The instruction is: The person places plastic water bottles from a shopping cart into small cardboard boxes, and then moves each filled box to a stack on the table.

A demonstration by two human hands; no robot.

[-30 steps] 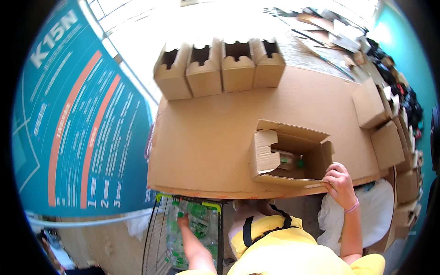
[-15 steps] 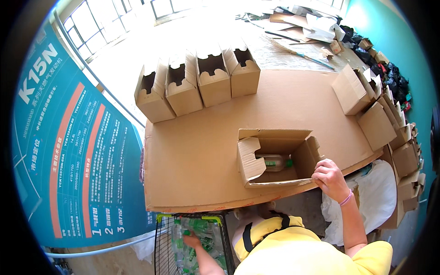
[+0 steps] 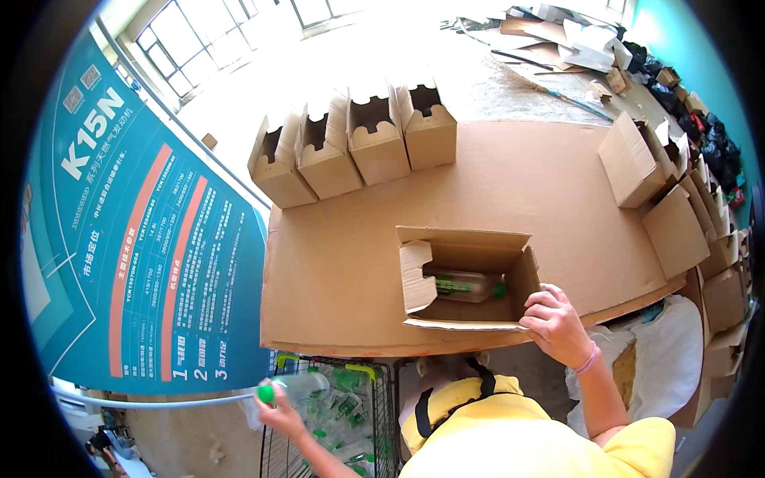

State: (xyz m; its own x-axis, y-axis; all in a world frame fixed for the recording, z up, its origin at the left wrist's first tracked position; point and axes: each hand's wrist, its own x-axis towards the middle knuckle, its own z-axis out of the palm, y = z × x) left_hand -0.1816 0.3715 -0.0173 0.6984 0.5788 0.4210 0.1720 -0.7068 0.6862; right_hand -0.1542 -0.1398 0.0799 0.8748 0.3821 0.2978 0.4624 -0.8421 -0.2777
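Observation:
My left hand (image 3: pixel 279 419) grips a clear plastic bottle (image 3: pixel 304 385) near its green cap, raised over the left rim of a black wire cart (image 3: pixel 386 410). Several more bottles with green caps fill that cart. On the cardboard-topped table stands an open cardboard box (image 3: pixel 523 276), its mouth facing up. A clear bottle with a green cap and label (image 3: pixel 468 287) lies on its side inside it. With fingers closed on the box's near right corner, my right hand (image 3: pixel 551 320) steadies it; the thumb is partly hidden.
Several open cardboard boxes (image 3: pixel 379 151) stand in a row at the table's (image 3: pixel 335 279) far left. More boxes (image 3: pixel 676 231) crowd the right side. A blue banner (image 3: pixel 151 263) rises at left. White sacks (image 3: pixel 669 346) lie below the table's right end. A broom (image 3: pixel 550 92) rests beyond.
My left hand has come up out of the cart's bottles and moved left, now with a bottle in it. The box has shifted slightly left in view, with my right hand still on its corner.

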